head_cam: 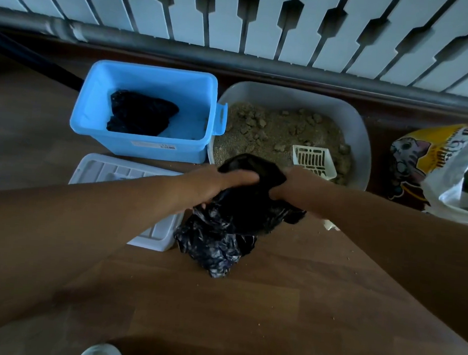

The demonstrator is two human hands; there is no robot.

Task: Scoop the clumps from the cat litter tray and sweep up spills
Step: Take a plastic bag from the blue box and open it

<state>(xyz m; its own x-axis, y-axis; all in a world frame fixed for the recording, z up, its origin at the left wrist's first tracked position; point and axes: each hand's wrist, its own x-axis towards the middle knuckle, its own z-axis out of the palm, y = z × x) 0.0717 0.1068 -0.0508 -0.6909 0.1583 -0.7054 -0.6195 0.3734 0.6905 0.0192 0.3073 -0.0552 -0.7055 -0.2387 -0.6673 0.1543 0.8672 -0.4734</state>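
I see both hands gripping a black bag (223, 232) above the floor (287, 307): left hand (221, 180) and right hand (291, 182) clutch its mouth at the litter tray (362, 137) near rim, scoop (314, 161) inside, blue bin (145, 111) touching its left edge.

Black crinkled glossy bag (223, 232) at centre. Left of it, white ribbed lid (121, 174). Beyond the bag to the left, light blue bin (146, 108) with black plastic (140, 114) inside. Just beyond the bag, pale grey litter tray (362, 137), sandy beige litter (270, 132), white slotted scoop (312, 158). Right of the bag, yellow sack (419, 161) with cartoon cat print. Brown wood-grain floor (273, 306). White radiator (267, 17) at back.
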